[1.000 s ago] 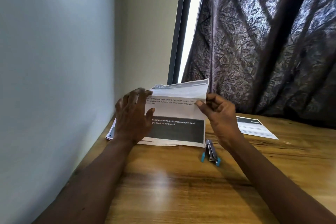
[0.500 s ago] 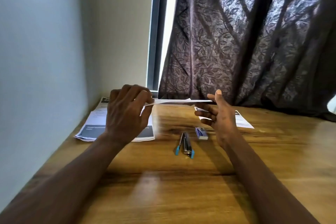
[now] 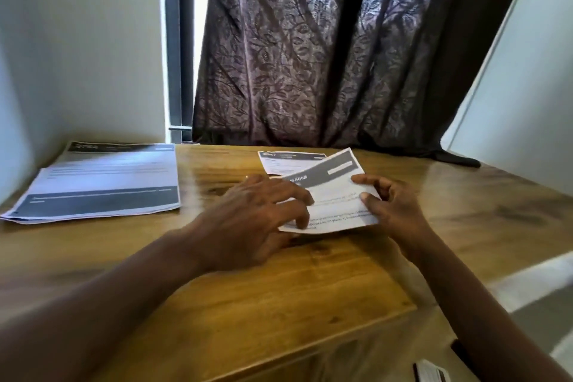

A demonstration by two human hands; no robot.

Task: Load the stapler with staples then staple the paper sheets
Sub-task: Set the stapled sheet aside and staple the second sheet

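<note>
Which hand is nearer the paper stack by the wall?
Left. The left hand holds the sheet right of the stack; the right hand grips that sheet's right edge, farther away.

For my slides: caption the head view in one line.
Left hand and right hand grip a printed sheet over a wooden table, a paper stack to the left, a second sheet behind.

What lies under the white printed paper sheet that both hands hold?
Around it only the brown wooden table shows. The white printed sheet, left hand and right hand cover whatever lies beneath; its far edge hides part of a second printed sheet.
</note>
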